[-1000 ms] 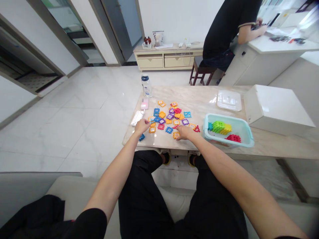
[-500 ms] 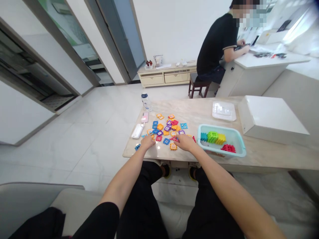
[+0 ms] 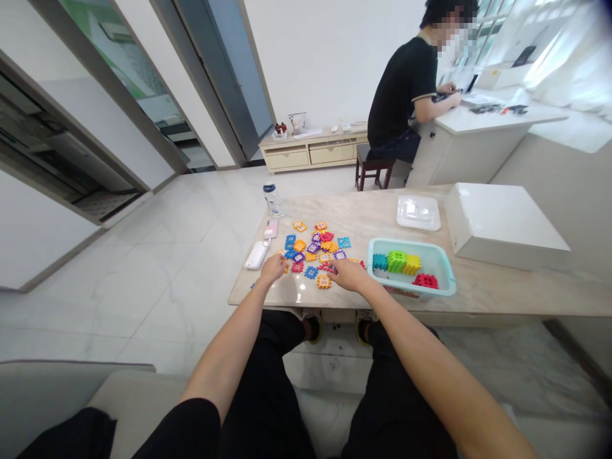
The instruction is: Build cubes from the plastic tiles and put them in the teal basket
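Observation:
A loose spread of plastic interlocking tiles in orange, blue, purple and red lies on the marble-topped table, several with white window-like grids. My left hand (image 3: 273,268) is at the left edge of the spread, its fingers curled down beside a blue tile (image 3: 289,254); what is under the fingertips is hidden. My right hand (image 3: 348,274) reaches in from the right, thumb and fingers closed about a red tile (image 3: 324,267). An orange tile (image 3: 324,282) lies just in front of that hand, and a blue tile (image 3: 311,273) sits between the hands.
Right of the tiles stands a light-blue basket (image 3: 450,271) with sorted tiles inside. Behind it are a clear plastic lid (image 3: 419,212) and a white box (image 3: 504,220). A bottle (image 3: 272,201), pink phone (image 3: 271,229) and white case (image 3: 257,255) line the left side. Another person (image 3: 399,89) sits beyond.
The camera view has shifted slightly, moving the scene left. My left hand has moved a little farther forward along the tiles' left edge. My right hand stays by the red tile.

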`<act>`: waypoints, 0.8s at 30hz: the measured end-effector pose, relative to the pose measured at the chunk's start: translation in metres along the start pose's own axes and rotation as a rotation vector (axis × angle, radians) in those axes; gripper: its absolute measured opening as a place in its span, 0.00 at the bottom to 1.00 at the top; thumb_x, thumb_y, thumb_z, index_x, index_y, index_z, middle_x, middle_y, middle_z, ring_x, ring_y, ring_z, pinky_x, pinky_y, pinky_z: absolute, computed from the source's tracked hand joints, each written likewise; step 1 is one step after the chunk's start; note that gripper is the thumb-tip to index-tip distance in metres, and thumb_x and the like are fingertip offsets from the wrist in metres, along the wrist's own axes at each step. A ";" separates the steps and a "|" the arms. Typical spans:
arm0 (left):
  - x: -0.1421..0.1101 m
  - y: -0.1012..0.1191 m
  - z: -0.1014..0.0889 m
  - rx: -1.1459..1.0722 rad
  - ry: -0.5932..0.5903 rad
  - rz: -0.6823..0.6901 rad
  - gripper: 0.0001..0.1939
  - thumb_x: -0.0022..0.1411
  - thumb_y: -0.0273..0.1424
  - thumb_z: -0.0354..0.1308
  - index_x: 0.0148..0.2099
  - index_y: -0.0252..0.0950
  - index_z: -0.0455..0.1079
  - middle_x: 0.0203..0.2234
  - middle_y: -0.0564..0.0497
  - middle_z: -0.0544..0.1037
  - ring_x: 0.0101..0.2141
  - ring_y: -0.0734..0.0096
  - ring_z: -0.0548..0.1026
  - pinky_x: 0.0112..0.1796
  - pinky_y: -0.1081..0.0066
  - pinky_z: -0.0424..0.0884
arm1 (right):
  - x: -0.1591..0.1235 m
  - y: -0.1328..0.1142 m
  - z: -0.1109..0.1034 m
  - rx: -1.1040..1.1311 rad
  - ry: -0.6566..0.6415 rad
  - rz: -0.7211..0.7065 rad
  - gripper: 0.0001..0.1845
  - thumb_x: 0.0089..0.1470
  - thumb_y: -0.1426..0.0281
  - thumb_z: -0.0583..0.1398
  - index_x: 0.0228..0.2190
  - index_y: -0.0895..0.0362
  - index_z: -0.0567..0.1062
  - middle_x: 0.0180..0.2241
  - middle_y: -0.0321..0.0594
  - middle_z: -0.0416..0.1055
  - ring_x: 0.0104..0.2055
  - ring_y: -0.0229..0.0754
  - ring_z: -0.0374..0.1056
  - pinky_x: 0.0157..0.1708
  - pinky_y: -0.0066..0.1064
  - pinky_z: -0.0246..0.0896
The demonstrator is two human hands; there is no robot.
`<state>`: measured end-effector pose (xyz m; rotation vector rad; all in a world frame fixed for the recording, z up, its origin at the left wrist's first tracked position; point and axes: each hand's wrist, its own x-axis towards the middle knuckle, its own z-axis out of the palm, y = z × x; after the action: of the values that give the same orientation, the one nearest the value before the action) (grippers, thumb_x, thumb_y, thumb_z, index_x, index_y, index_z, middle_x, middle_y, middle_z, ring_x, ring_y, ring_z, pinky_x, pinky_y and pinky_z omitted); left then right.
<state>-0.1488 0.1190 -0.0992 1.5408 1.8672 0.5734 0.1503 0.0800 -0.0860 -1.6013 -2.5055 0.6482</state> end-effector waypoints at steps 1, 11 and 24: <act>0.003 0.005 0.002 -0.023 0.004 -0.026 0.20 0.73 0.39 0.71 0.61 0.34 0.78 0.54 0.39 0.84 0.52 0.52 0.84 0.52 0.54 0.83 | 0.001 0.002 0.000 0.010 0.009 0.000 0.17 0.76 0.60 0.60 0.51 0.58 0.83 0.54 0.55 0.85 0.56 0.56 0.82 0.54 0.38 0.72; -0.008 0.069 0.048 -0.428 -0.180 0.061 0.16 0.64 0.35 0.71 0.51 0.36 0.77 0.39 0.41 0.90 0.38 0.61 0.87 0.39 0.69 0.79 | 0.018 0.014 0.007 0.143 0.183 -0.028 0.39 0.74 0.53 0.65 0.75 0.57 0.64 0.74 0.55 0.68 0.73 0.54 0.69 0.71 0.43 0.65; -0.012 0.076 0.054 -0.694 -0.275 -0.034 0.11 0.70 0.35 0.64 0.52 0.37 0.77 0.45 0.41 0.89 0.39 0.64 0.88 0.39 0.70 0.79 | 0.026 0.020 0.003 0.168 0.315 -0.230 0.22 0.74 0.60 0.65 0.64 0.51 0.79 0.61 0.49 0.78 0.63 0.52 0.75 0.67 0.44 0.69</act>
<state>-0.0562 0.1201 -0.0825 1.0558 1.2869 0.8357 0.1546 0.1093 -0.1004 -1.2254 -2.2891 0.5160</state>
